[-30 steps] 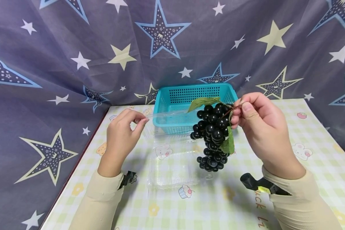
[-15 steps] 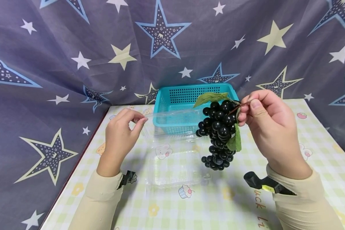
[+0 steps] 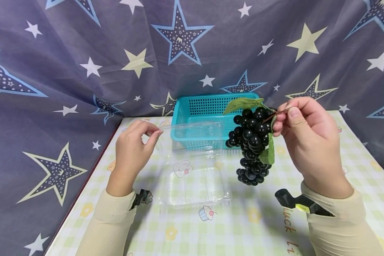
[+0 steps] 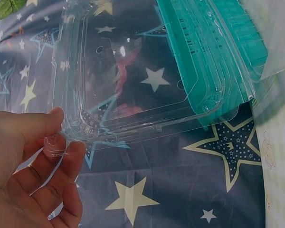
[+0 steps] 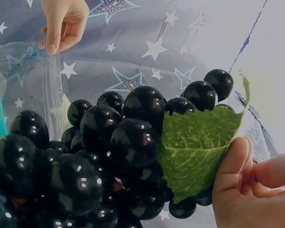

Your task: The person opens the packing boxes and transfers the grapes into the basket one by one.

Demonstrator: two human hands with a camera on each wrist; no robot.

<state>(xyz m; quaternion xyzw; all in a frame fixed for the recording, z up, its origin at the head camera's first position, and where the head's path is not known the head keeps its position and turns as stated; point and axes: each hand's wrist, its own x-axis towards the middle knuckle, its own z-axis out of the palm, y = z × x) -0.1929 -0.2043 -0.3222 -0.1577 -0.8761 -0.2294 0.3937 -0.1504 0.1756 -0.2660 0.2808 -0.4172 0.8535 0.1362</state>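
A bunch of black grapes [image 3: 251, 137] with green leaves hangs by its brown stem, which my right hand [image 3: 310, 142] pinches between thumb and fingers. My left hand [image 3: 132, 156] pinches the corner of a clear plastic clamshell box's raised lid [image 4: 147, 114]. The box's base [image 3: 195, 186] lies on the table below, joined to the lid along the middle. The grapes hang to the right of the box, apart from it. In the right wrist view a leaf [image 5: 199, 152] partly covers the grapes.
A turquoise plastic basket [image 3: 217, 103] stands behind the box, against the star-patterned curtain [image 3: 115, 35]. A checked cloth [image 3: 249, 238] with printed figures covers the table. Both wrists carry black camera mounts.
My right hand has carried the grapes to the right and slightly up, away from the box. My left hand has barely moved, still holding the lid.
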